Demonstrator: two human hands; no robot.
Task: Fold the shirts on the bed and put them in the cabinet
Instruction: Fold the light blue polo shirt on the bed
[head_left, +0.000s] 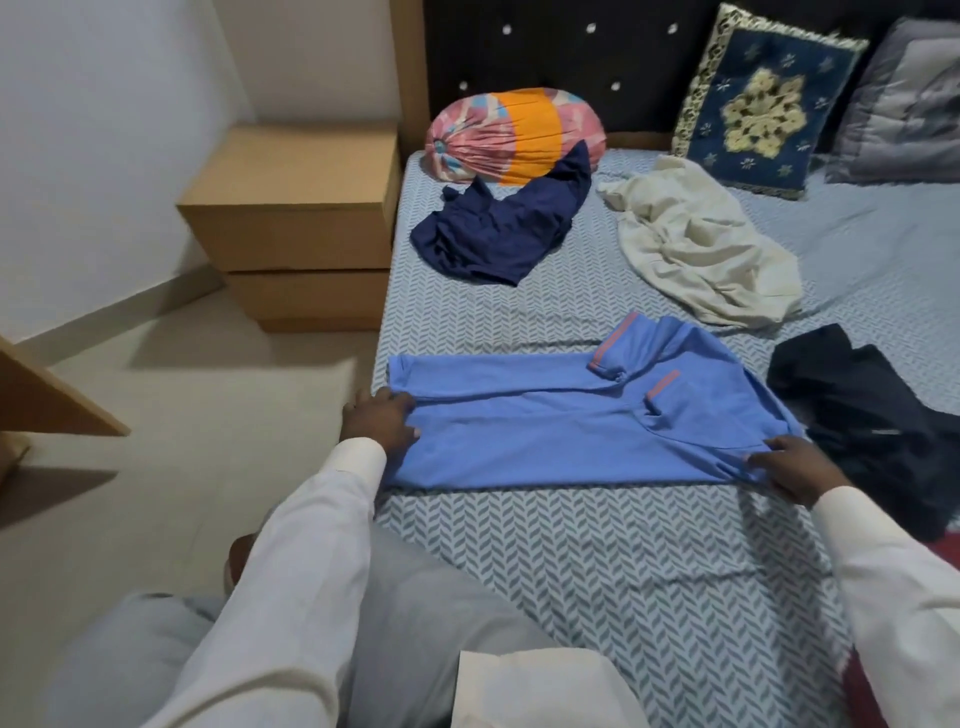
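Blue polo shirt (545, 431) lies crosswise on the bed (571, 571), long axis left to right; left hand (382, 421) pinches its hem end, right hand (789, 467) pinches the collar end.

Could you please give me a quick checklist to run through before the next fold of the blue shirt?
1. The left hand grips the blue shirt at its hem end: ok.
2. The right hand holds its collar end: ok.
3. The blue shirt lies flat on the bed sheet: ok.
4. Both sleeves folded in: cannot tell.
5. The navy shirt and the cream shirt folded: not ok.
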